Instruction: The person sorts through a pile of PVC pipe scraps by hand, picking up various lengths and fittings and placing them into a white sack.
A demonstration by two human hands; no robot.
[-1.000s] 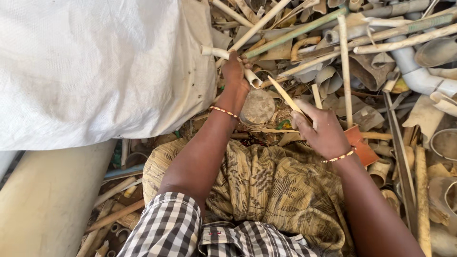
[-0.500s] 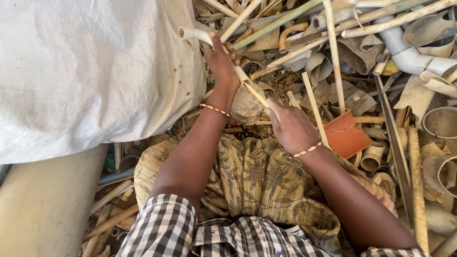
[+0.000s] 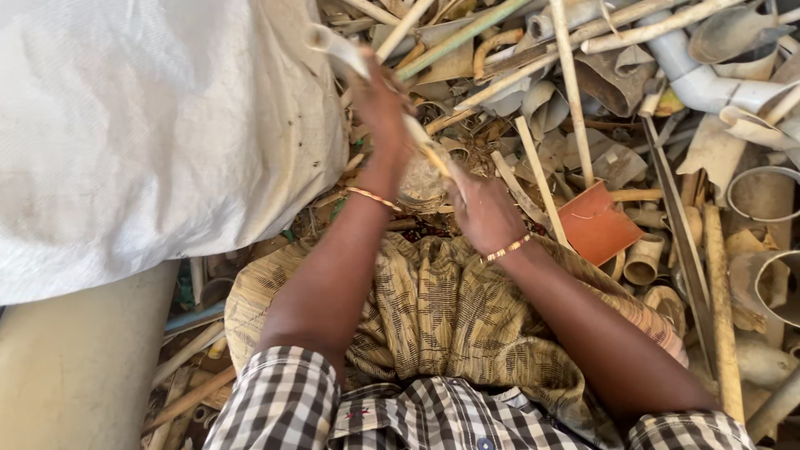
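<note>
A bulging white woven sack [image 3: 142, 133] fills the left. Beside it, the left hand [image 3: 382, 104] has its fingers wrapped around a pale, bent plastic pipe [image 3: 342, 48]; the right hand [image 3: 482, 208] clamps the pipe's lower end, over a heap of broken plastic pipe scraps [image 3: 667, 100].

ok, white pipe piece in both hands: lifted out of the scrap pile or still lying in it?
Lifted out. The white pipe piece slants above the pile, left hand near its upper end, right hand at the lower.

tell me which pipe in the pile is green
The long thin pipe slanting up just right of the left hand; the pipes around it are white or tan.
</note>
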